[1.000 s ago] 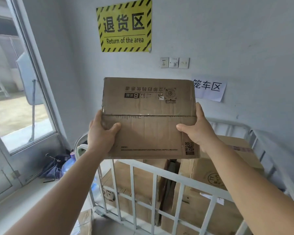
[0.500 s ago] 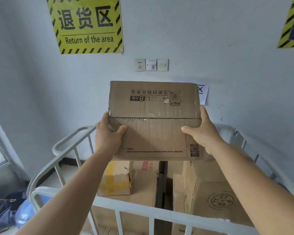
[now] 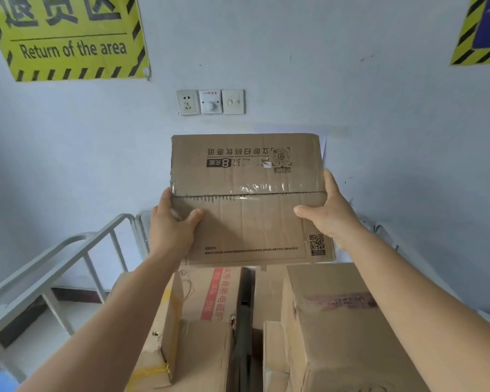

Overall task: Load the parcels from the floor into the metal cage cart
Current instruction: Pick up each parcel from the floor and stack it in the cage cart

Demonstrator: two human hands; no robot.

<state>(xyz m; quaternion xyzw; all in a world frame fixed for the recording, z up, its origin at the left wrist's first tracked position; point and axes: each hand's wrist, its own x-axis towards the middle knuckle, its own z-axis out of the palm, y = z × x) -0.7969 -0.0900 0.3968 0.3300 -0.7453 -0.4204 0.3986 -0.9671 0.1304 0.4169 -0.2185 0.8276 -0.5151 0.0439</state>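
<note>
Parcel (image 3: 246, 199) carried forward over cart (image 3: 54, 261).
Both hands, left (image 3: 171, 226) and right (image 3: 330, 212), clamp its sides; near rail passed, stack at 6 o'clock.

Parcel returns depot: hazard-striped "Return of the area" sign (image 3: 68, 38), cage cart (image 3: 54, 267) with stacked cartons (image 3: 337, 321).

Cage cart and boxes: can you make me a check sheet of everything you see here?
Surface: metal cage cart, grey railing, already holds stacked boxes.
Job's things: flat cardboard parcel, taped, held up above the stacked boxes.
Clutter: nothing seen.
Grippers: left hand and right hand grip the parcel's two sides.
Cables: nothing seen.
Surroundings: pale wall, yellow sign, wall socket and switches.
</note>
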